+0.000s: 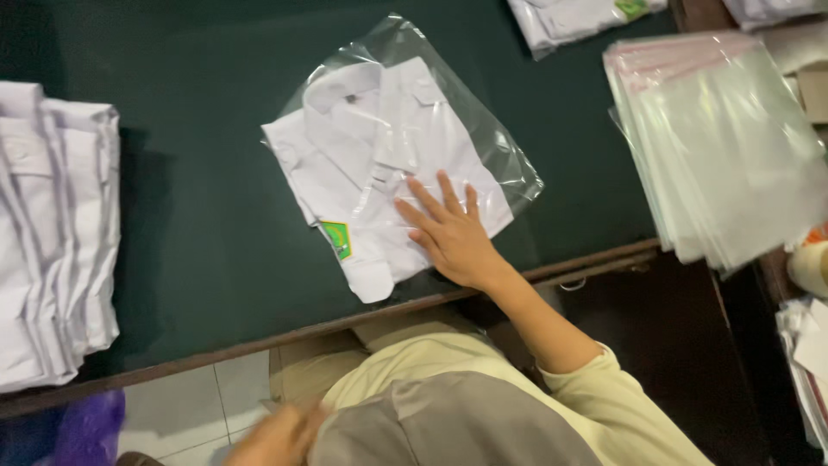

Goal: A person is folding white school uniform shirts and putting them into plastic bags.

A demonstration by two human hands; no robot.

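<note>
I see a folded white shirt [379, 173] lying at the centre of the frame on the dark green table [198, 216], partly inside a clear plastic bag [483, 129]. The collar end sits inside the bag toward the upper middle of the frame; the lower folded end, with a green and yellow badge [337, 238], projects from the bag opening toward the table's near edge. My right hand [453, 233] lies flat on the shirt's lower right part, fingers spread apart, palm down, gripping nothing. My left hand [280, 436] appears at the bottom edge of the frame, below the table; it is blurred and I cannot tell its finger position. A stack of folded white shirts [52, 233] sits at the left edge, cut off. A pile of clear bags [724, 147] lies at the right.
</note>
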